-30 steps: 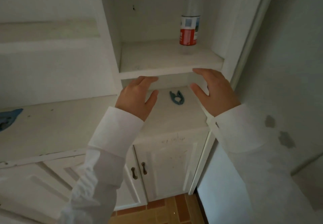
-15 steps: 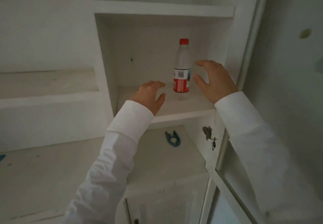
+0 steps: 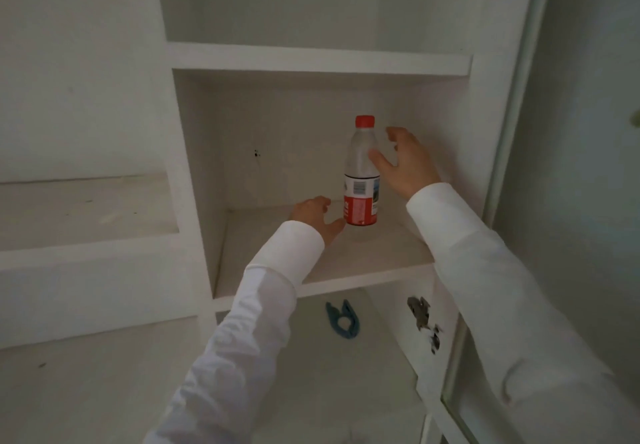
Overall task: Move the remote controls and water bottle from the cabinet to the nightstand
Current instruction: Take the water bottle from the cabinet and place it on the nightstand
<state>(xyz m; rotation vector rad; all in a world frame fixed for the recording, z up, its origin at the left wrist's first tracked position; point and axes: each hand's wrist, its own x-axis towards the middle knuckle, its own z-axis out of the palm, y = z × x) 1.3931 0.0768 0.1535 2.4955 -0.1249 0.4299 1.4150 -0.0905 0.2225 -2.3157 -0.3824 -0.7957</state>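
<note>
A clear water bottle [image 3: 360, 173] with a red cap and a red-and-white label stands upright on a shelf [image 3: 363, 270] of the white cabinet. My right hand [image 3: 405, 163] is open just to the bottle's right, thumb in front of its upper body, fingers spread behind it. My left hand [image 3: 315, 217] is open low on the shelf, its thumb by the bottle's base on the left. Neither hand has closed around the bottle. No remote control is in view.
A blue clip [image 3: 341, 320] lies on the countertop below the shelf. A metal hinge [image 3: 420, 315] sits on the cabinet's right wall, with the glass door frame [image 3: 509, 132] open at the right. A white ledge [image 3: 86, 215] runs along the left.
Both hands have gone deeper into the shelf compartment and come closer to the bottle; the right thumb now overlaps its front. My view has tilted up from the countertop.
</note>
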